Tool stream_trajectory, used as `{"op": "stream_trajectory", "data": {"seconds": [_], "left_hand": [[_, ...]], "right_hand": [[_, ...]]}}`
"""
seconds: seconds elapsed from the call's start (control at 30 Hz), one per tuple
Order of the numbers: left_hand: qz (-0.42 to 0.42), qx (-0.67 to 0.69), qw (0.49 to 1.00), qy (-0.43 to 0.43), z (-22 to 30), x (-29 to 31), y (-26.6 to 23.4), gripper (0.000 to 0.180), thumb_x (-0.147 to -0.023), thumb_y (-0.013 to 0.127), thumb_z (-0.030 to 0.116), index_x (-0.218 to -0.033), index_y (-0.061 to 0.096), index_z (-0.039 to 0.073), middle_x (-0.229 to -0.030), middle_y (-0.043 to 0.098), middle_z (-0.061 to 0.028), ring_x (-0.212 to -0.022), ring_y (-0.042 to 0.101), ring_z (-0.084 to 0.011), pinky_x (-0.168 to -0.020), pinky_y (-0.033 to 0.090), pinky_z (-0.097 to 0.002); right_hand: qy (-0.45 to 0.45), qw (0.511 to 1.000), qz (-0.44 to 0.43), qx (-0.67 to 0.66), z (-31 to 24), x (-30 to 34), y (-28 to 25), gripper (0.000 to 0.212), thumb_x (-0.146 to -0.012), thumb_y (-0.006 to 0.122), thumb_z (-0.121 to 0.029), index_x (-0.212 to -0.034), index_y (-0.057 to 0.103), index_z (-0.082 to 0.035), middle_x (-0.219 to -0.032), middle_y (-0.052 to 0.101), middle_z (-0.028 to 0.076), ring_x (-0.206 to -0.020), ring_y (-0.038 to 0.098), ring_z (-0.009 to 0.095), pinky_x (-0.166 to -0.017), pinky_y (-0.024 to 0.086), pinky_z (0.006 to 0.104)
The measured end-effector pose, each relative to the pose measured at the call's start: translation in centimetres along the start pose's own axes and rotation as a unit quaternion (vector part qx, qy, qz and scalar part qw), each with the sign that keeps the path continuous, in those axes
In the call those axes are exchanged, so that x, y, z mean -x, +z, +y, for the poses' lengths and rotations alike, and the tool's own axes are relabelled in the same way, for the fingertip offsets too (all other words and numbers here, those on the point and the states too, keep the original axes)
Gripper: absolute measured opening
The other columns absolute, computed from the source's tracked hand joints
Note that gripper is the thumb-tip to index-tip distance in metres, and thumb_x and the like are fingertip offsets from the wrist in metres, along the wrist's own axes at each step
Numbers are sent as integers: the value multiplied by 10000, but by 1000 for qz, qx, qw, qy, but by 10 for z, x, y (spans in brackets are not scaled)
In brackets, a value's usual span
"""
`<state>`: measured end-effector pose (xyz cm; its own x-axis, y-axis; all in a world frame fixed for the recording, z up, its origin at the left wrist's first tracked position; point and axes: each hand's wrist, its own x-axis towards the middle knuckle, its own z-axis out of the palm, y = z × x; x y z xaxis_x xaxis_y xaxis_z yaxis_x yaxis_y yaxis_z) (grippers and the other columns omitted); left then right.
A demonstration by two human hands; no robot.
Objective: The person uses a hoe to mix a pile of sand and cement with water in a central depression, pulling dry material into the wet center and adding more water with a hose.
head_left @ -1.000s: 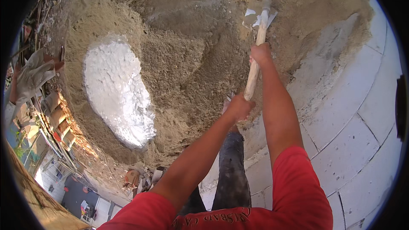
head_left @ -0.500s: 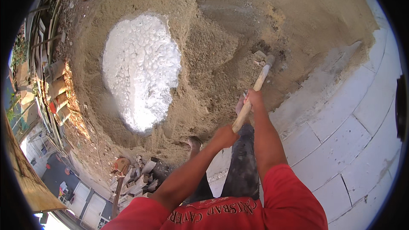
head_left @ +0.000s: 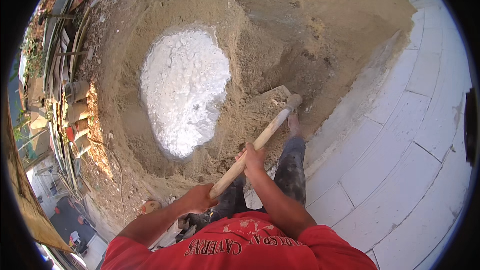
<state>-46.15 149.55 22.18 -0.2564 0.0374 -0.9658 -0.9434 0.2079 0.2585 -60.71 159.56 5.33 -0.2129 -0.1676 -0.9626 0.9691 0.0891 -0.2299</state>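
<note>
A long-handled hoe (head_left: 272, 126) slants up and to the right in front of me, its pale wooden handle held in both fists. My left hand (head_left: 201, 198) grips the handle's near end. Farther along, my right hand (head_left: 253, 157) is closed round the shaft. The hoe's head sits in loose sand (head_left: 255, 60), and sand partly covers its blade. Left of the head lies a pool of bubbly whitish liquid (head_left: 185, 90), ringed by a sand bank.
My right foot (head_left: 294, 124) stands in the sand close to the hoe's head. Pale block paving or wall surface (head_left: 395, 155) curves along the right. Stacked boards (head_left: 57, 65) and buckets (head_left: 76, 112) line the far left, with rubble near my left forearm.
The hoe's head has come left and nearer to me, dragging sand with it. Both hands have moved left and toward my body along with the handle. The view has also shifted.
</note>
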Motion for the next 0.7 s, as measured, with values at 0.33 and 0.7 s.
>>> {"op": "stream_trajectory", "data": {"seconds": [0.33,0.7], "left_hand": [[64,170,981,73,126,-275,128,555,-784,730,341,-1205,589,9,-948,681,-246,-874,683,-377,-802,516,-436],[1,297,950,95,289,-454,67,359,-807,674,171,-1075,548,-31,-666,570,-82,-499,545,-165,-438,443,-326]], "right_hand": [[-205,968,67,130,-176,-175,-122,243,-924,614,-136,-1004,403,-47,-706,511,52,-490,529,142,-412,473,309],[-169,936,130,281,-329,-391,-170,244,-877,576,-170,-846,562,72,-692,584,111,-537,607,213,-472,540,367]]}}
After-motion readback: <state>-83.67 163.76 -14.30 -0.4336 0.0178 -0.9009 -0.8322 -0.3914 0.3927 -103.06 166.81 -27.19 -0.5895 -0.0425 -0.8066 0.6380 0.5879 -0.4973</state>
